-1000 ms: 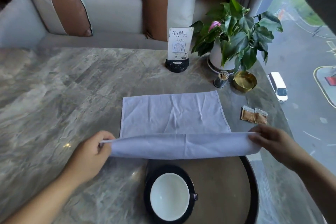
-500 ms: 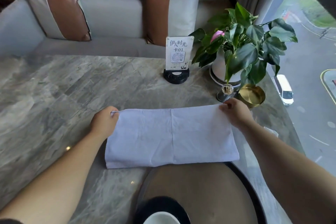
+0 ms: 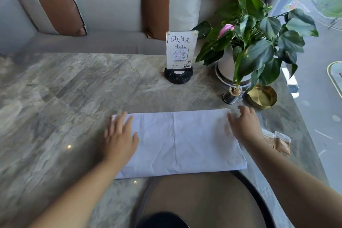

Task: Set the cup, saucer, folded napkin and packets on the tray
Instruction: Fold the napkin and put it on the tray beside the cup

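A pale blue napkin, folded in half, lies flat on the marble table. My left hand rests open on its left end, fingers spread. My right hand lies open over its right end. Two brown packets sit on the table just right of my right wrist. The round brown tray with a dark rim is at the bottom, its far edge touching the napkin's near edge. A black saucer shows only as a dark rim on the tray at the bottom edge; the cup is out of view.
Behind the napkin stand a table card in a black base, a potted plant, a small toothpick holder and a gold dish. A cushioned sofa runs along the far side. The table's right edge borders a window.
The near edge of the napkin was lifted and laid over onto the far edge, halving it. Both hands have since let go of the corners and now lie flat on the napkin.
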